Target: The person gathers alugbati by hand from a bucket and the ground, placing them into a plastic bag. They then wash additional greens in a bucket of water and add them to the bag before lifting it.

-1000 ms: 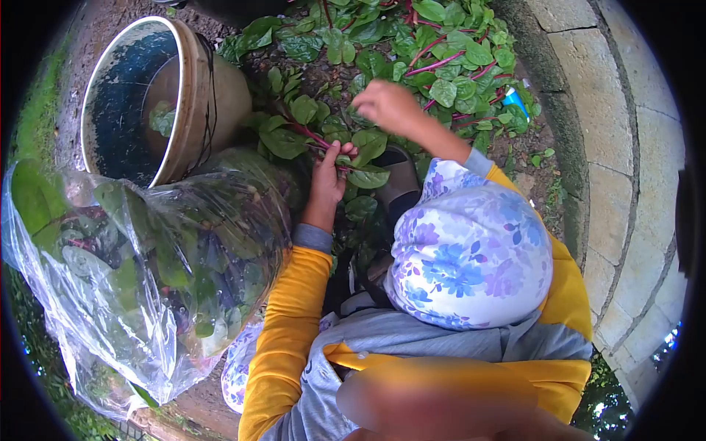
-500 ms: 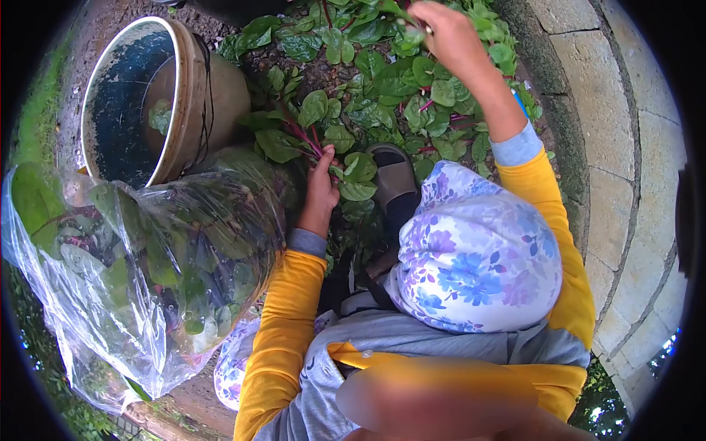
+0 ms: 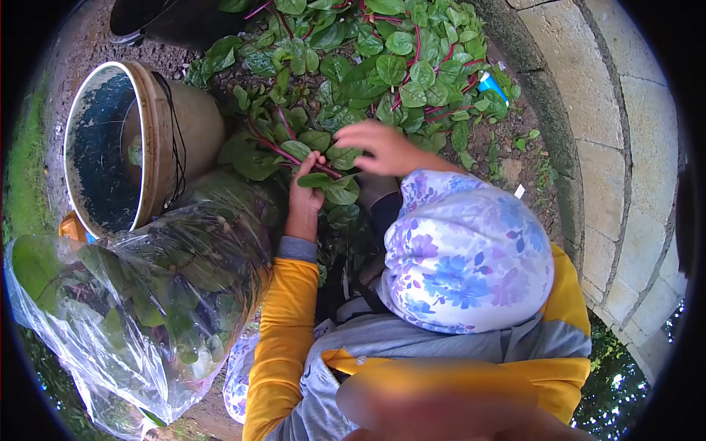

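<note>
My left hand (image 3: 306, 192) is closed around red-purple leafy stems (image 3: 273, 145), which look like Malabar spinach, with broad green leaves on both sides of the fingers. Just to the right of that bunch is my right hand (image 3: 382, 149), its fingers stretched out over the leaves and apart; I see nothing held in it. Beyond both hands, more of the same leafy vines (image 3: 397, 73) spread over the soil. A clear plastic bag (image 3: 147, 323) stuffed with large green leaves lies beside my left forearm.
A worn bucket (image 3: 184, 125) with a blue inside lies tipped beyond the bag. Behind it stands a dark container (image 3: 176, 22). A small blue object (image 3: 493, 87) rests among the vines at right. A curved stone block border (image 3: 596, 169) runs down the right side. Flowered fabric (image 3: 471, 250) covers my knee.
My right hand has come down from the far vines, where it held a green sprig, to beside my left hand. The left hand keeps its stems. The view has shifted somewhat.
</note>
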Tool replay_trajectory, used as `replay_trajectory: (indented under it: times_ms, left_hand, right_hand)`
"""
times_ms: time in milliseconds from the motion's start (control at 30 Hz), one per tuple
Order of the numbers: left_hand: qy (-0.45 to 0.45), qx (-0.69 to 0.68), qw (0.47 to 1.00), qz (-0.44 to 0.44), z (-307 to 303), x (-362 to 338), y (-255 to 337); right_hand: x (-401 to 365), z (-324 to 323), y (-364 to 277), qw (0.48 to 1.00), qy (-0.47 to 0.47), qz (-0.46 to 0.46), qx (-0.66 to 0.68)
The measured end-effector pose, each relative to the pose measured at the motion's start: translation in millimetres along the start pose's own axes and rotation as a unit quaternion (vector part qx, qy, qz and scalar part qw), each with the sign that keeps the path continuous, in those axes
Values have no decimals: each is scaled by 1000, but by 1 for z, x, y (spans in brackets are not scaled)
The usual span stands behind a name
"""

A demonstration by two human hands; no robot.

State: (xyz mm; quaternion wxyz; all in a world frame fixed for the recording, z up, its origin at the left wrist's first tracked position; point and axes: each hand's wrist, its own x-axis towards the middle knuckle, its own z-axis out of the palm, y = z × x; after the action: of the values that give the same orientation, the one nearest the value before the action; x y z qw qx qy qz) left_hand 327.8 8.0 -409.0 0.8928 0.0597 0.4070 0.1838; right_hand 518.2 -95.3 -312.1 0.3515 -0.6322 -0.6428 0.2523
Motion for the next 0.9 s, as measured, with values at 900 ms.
replay_trajectory:
  times_ms: [900]
  left_hand:
    - [75, 90, 989, 85, 7, -8, 1]
  right_hand:
    - [-68, -76, 126, 580, 633, 314, 406]
